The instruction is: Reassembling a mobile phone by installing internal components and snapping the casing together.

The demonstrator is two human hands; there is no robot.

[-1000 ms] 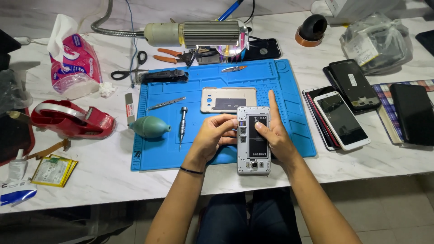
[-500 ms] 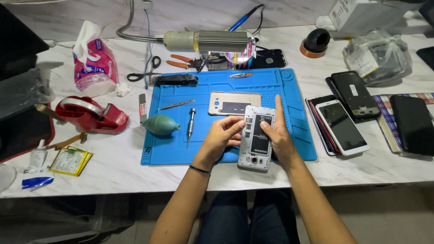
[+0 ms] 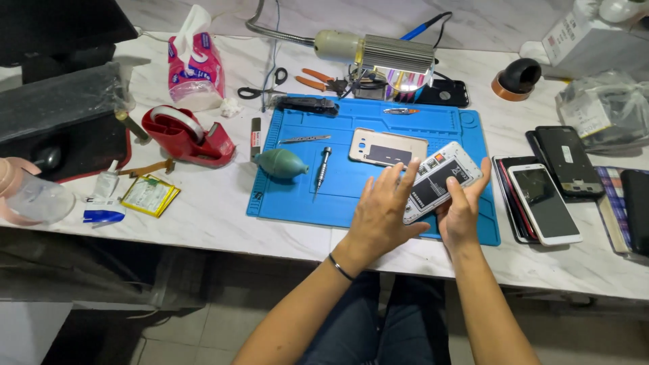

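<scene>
Both hands grip opened white phone (image 3: 443, 179), tilted above blue mat (image 3: 291, 196): left hand (image 3: 380, 215) fingers spread, right hand (image 3: 461, 209) beneath.

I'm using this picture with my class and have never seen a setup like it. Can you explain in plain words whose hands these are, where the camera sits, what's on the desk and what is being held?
The camera is worn on a person's head and looks down, so the two bare hands are that person's own. Both hold an opened white phone, back cover off, tilted above a blue work mat: the right hand supports it from below, and the left hand rests on its near side with fingers spread. On the mat lie a gold back cover, a small screwdriver and a green air-blower bulb. Beside the mat are a red tape dispenser, a tissue pack and more phones.
</scene>
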